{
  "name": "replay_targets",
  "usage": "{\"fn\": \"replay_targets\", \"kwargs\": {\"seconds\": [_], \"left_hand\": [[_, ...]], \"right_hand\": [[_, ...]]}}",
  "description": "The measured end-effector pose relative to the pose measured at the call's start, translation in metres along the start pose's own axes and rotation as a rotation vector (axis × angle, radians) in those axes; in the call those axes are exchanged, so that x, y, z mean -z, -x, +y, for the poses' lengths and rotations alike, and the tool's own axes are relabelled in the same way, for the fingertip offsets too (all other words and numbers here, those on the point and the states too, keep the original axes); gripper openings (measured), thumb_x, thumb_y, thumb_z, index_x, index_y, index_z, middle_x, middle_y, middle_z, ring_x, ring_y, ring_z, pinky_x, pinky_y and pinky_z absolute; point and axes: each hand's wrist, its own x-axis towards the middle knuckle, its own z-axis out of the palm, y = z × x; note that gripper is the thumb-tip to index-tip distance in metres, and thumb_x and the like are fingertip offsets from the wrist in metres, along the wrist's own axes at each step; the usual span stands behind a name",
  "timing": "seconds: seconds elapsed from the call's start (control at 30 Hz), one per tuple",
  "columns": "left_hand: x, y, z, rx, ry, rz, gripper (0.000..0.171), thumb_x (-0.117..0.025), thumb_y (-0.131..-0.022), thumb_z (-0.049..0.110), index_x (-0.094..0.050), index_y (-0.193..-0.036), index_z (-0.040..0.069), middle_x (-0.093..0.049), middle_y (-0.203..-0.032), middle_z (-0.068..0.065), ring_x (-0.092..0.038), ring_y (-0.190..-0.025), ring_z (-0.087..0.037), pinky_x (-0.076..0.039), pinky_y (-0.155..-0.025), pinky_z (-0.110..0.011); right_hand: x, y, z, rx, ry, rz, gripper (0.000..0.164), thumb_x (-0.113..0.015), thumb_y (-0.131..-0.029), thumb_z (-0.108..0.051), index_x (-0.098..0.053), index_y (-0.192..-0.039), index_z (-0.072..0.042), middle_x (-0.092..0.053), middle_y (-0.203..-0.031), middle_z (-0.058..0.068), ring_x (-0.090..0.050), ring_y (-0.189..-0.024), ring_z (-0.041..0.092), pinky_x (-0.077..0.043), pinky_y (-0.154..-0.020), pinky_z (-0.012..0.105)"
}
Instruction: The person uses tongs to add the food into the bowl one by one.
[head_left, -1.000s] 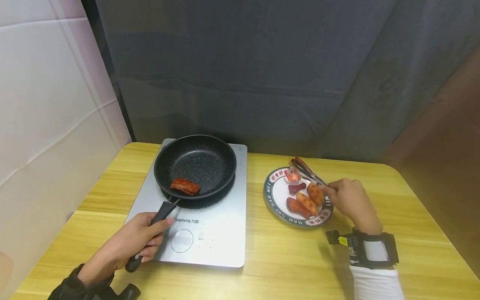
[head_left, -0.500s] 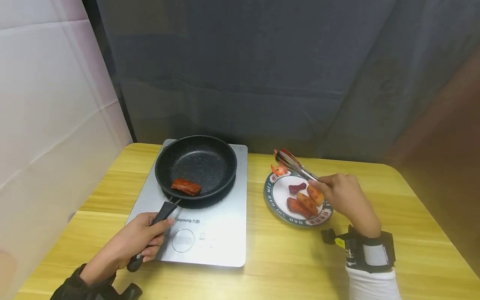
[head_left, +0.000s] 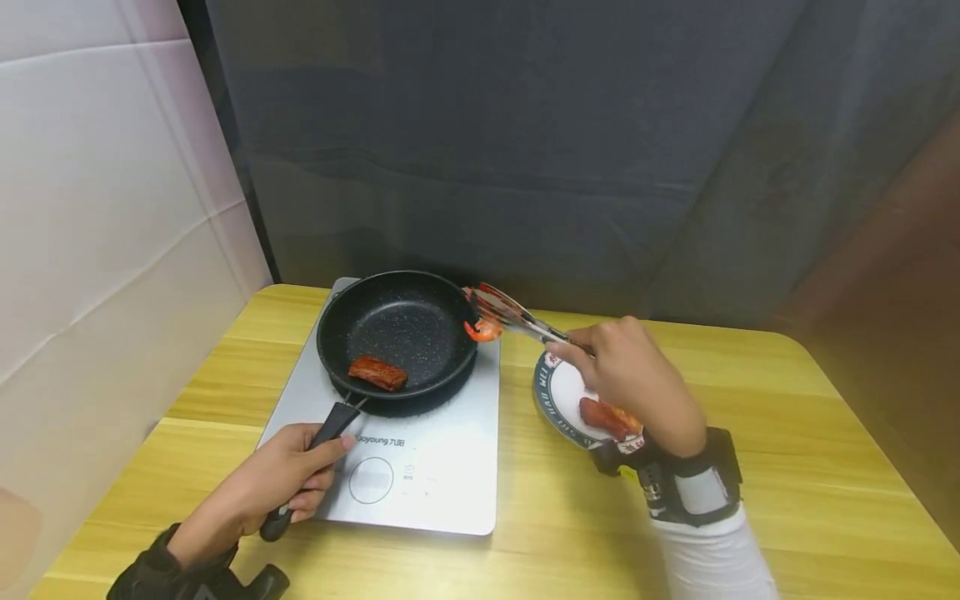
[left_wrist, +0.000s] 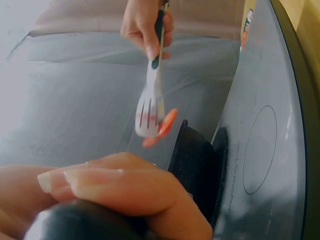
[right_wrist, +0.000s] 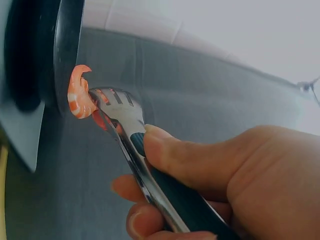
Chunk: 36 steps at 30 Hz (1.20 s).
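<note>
My left hand (head_left: 300,475) grips the black handle of a frying pan (head_left: 408,325), which sits on a silver induction cooker (head_left: 450,467). A reddish-brown piece of meat (head_left: 378,373) lies in the pan near the handle side. With my right hand (head_left: 630,375) I hold metal tongs (head_left: 517,318) with dark green grips, their slotted ends squeezed around an orange-and-white shrimp (right_wrist: 80,95). In the head view the shrimp is at the pan's right rim; whether it touches the rim I cannot tell. Under my right forearm is a round plate (head_left: 553,398), partly hidden.
On the plate lie pieces of food, among them a browned piece of meat (head_left: 603,417); my right hand and wrist cover the others. The wooden table (head_left: 810,467) runs up to a dark grey cloth (head_left: 525,150) at the back. A white sheet (head_left: 97,208) hangs on the left.
My right hand has lifted the shrimp off the plate with the tongs and carried it left to the pan's right rim. The left hand keeps its grip; pan and meat stay put.
</note>
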Motion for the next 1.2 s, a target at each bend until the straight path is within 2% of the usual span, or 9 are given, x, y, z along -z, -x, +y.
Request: {"fn": "replay_targets", "kwargs": {"seconds": [0.1,0.3,0.6,0.93,1.2], "left_hand": [[0.000,0.000,0.001,0.007,-0.001,0.000,0.035,-0.053,-0.100,0.028,-0.036,-0.082,0.004,-0.032,-0.056,0.003,-0.030,-0.040,-0.007,-0.031,-0.039,-0.021],[0.001,0.002,0.001,0.019,0.001,-0.001,0.035,-0.052,-0.100,0.029,-0.036,-0.082,0.003,-0.032,-0.057,0.003,-0.030,-0.041,-0.007,-0.030,-0.039,-0.022],[0.000,0.001,-0.001,0.023,0.028,0.000,0.034,-0.052,-0.100,0.027,-0.036,-0.083,0.003,-0.033,-0.058,0.003,-0.029,-0.041,-0.007,-0.029,-0.038,-0.021],[0.000,0.000,0.001,0.024,0.007,0.012,0.033,-0.052,-0.100,0.026,-0.037,-0.083,0.003,-0.033,-0.058,0.002,-0.030,-0.040,-0.007,-0.029,-0.038,-0.021],[0.000,-0.001,0.001,0.012,0.015,-0.008,0.033,-0.051,-0.101,0.026,-0.036,-0.081,0.004,-0.032,-0.057,0.003,-0.030,-0.040,-0.007,-0.030,-0.038,-0.021]], "right_hand": [[-0.004,-0.008,-0.010,0.045,0.015,-0.009,0.020,-0.069,-0.090,-0.023,-0.069,-0.075,-0.008,-0.031,-0.052,-0.006,-0.031,-0.047,0.011,-0.026,-0.044,0.027],[-0.014,-0.020,-0.029,0.080,0.011,-0.068,0.024,-0.070,-0.089,-0.027,-0.067,-0.075,-0.008,-0.035,-0.053,-0.005,-0.035,-0.047,0.009,-0.030,-0.043,0.024],[-0.025,-0.035,-0.053,0.042,0.126,-0.179,0.033,-0.066,-0.091,-0.036,-0.061,-0.066,-0.015,-0.039,-0.052,-0.005,-0.042,-0.045,0.011,-0.033,-0.042,0.026],[-0.032,-0.043,-0.060,-0.014,0.175,-0.222,0.032,-0.069,-0.089,-0.037,-0.063,-0.068,-0.014,-0.043,-0.054,-0.003,-0.044,-0.047,0.014,-0.033,-0.041,0.027],[-0.033,-0.047,-0.061,0.009,0.165,-0.248,0.034,-0.069,-0.089,-0.033,-0.059,-0.063,-0.013,-0.038,-0.053,-0.004,-0.040,-0.046,0.014,-0.031,-0.040,0.026]]}}
